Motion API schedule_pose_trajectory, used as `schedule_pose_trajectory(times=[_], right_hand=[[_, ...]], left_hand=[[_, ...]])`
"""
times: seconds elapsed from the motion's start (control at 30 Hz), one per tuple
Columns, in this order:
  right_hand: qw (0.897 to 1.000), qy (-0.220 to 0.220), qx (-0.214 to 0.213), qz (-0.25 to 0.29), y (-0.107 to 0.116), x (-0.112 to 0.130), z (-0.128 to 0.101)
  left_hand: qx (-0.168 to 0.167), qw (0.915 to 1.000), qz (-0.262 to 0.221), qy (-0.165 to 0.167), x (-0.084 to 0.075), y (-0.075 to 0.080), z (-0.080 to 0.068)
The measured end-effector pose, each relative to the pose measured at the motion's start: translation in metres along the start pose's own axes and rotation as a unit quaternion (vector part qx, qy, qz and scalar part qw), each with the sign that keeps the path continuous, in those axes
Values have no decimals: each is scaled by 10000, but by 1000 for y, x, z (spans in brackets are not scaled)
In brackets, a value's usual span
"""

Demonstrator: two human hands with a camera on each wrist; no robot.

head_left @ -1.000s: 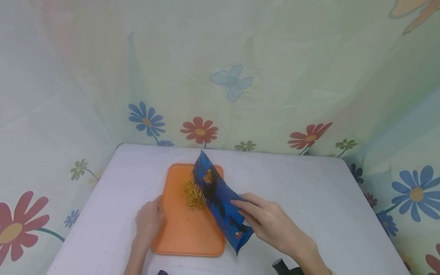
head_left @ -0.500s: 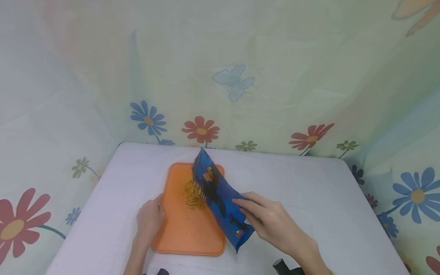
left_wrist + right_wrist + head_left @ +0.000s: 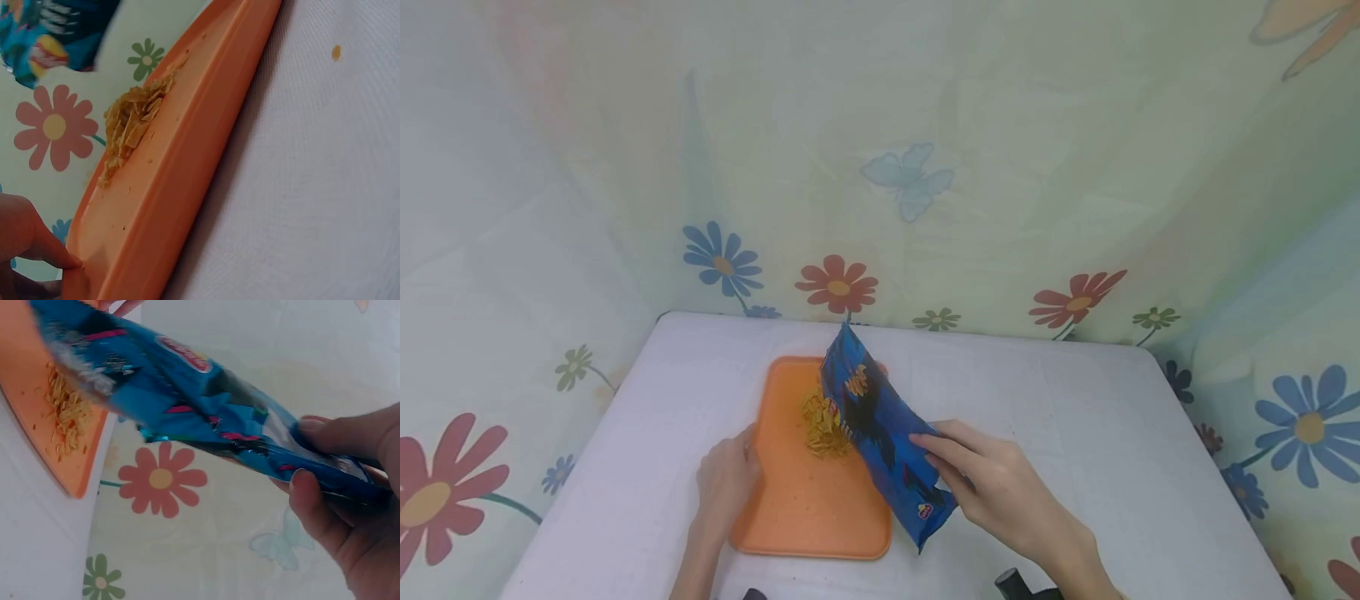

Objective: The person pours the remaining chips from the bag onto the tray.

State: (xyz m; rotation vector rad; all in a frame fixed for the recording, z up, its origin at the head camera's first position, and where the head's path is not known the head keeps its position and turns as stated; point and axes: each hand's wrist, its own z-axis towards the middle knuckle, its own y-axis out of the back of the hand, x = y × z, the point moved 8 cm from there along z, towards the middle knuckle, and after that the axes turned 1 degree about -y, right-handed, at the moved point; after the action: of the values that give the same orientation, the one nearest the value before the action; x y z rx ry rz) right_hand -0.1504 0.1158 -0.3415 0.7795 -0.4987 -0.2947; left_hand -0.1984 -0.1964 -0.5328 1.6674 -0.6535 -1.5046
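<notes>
Where the white surface [image 3: 1075, 433] meets the person's near side, the left hand [image 3: 724, 482] grips the left rim of the orange tray [image 3: 808, 512], thumb curled over the rim as the left wrist view shows. The tray lies flat with its long axis running away from the person, and it holds a small heap of yellow chips [image 3: 822, 423] in its far half, with crumbs scattered around the heap. Just right of the heap, the blue chip bag [image 3: 880, 429] is held tilted above the tray, its long axis running from the near right down toward the far left, its mouth pointing at the chips. The right hand [image 3: 1000, 492] pinches the bag's raised near end, fingers [image 3: 319, 519] curled on one face and the thumb on the other.
</notes>
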Motion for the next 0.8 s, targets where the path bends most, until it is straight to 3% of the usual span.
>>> schedule_pose_trajectory(times=[0.27, 0.8], right_hand=[[9999, -126, 50, -29, -2, -1, -2], [9998, -167, 29, -75, -5, -2, -1]], left_hand=[[-43, 9999, 36, -91, 0, 1, 1], [5, 10000, 52, 42, 1, -1, 1]])
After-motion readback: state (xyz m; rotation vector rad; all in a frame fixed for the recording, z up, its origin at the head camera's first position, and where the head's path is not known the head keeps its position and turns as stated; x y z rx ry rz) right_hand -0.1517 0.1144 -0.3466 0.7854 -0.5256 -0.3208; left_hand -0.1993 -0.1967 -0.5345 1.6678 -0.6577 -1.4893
